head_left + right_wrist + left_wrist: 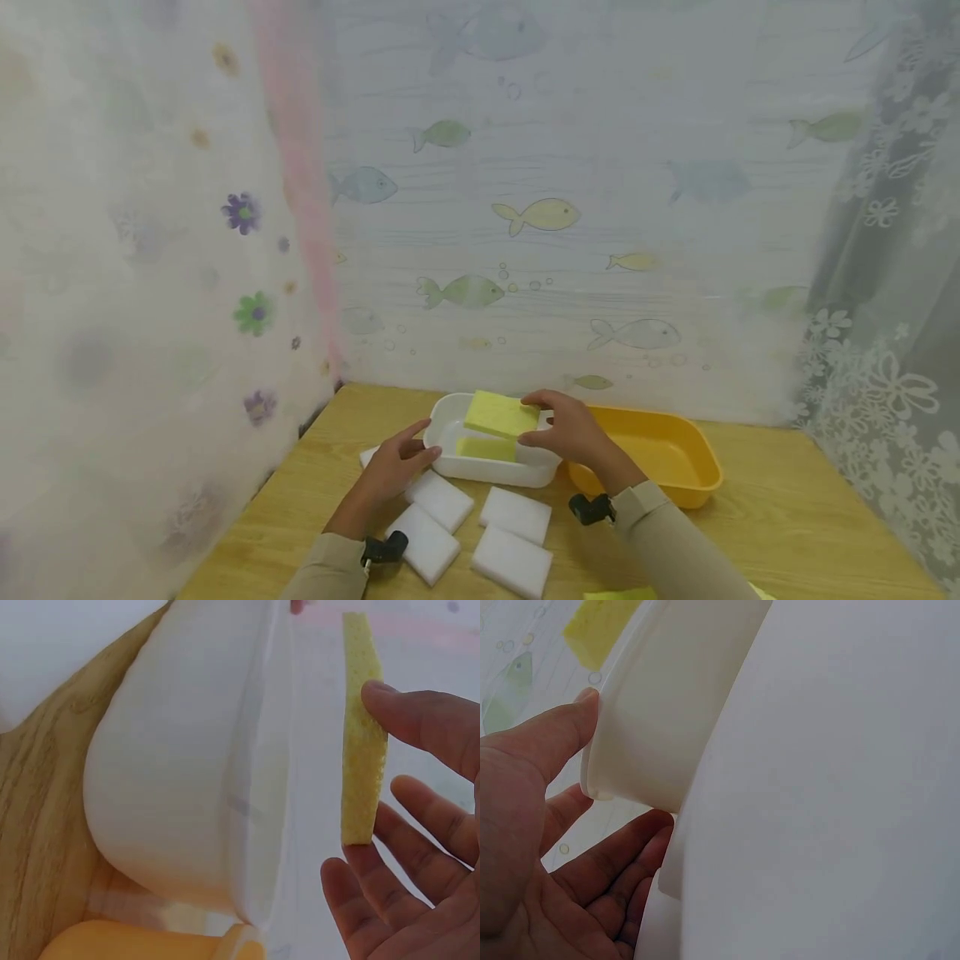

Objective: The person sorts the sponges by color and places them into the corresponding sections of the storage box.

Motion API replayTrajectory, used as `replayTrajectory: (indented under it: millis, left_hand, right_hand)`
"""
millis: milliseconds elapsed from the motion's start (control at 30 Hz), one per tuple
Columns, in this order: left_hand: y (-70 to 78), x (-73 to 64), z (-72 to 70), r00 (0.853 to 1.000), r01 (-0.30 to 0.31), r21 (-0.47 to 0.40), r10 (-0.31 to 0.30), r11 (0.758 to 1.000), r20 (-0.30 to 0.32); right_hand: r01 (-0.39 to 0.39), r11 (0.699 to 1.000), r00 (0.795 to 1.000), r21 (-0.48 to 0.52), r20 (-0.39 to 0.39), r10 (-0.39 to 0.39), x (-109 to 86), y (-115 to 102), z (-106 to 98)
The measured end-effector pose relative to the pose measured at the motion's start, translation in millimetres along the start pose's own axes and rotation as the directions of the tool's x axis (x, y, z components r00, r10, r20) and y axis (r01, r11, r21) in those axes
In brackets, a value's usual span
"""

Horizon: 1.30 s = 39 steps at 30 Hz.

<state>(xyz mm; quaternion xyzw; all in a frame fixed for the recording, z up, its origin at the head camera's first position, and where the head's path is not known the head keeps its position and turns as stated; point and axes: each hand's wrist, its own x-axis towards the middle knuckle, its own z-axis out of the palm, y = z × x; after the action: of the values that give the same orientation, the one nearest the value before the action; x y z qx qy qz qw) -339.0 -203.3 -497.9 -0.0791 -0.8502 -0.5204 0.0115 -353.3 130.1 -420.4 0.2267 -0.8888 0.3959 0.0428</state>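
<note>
My right hand (573,429) pinches a flat yellow sponge (501,414) by its right end, above the white plastic tub (491,473). In the right wrist view the sponge (362,750) is seen edge-on between thumb and fingers, beside the tub's rim. A second yellow sponge (486,448) lies inside the tub. My left hand (397,467) grips the tub's left end. The left wrist view has its thumb at the rim of the tub (660,712) and the other fingers spread below.
Several white sponge blocks (512,560) lie on the wooden table (780,500) in front of the tub. To the right, an orange tub (660,454) stands close beside the white one. Part of something yellow (621,594) shows at the bottom edge. Patterned curtains (570,167) hang behind.
</note>
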Motion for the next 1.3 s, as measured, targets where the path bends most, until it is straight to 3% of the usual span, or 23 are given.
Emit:
replayTrajectory:
  millis: [367,733,1033,1300]
  left_hand:
    - [1.1,-0.9,-1.2,1.000,0.005,0.015,-0.005,1.000,-0.011]
    - [-1.3,0.8,-0.7,1.000,-0.015,-0.033,0.016,0.999,0.026]
    - [2.1,-1.6,-0.1,1.000,-0.024,-0.017,0.024,1.000,0.019]
    - [4.1,-2.7,-0.8,0.999,-0.034,-0.011,0.034,0.999,0.022]
  right_hand:
    - [0.034,0.999,0.998,-0.020,0.053,-0.033,19.3,-6,16]
    - [-0.026,1.000,0.996,-0.010,0.084,0.027,26.8,-9,28]
    - [-0.036,0.993,0.999,0.115,0.038,0.032,27.8,5,42]
    - [-0.018,0.994,1.000,0.109,0.003,0.018,26.3,15,53]
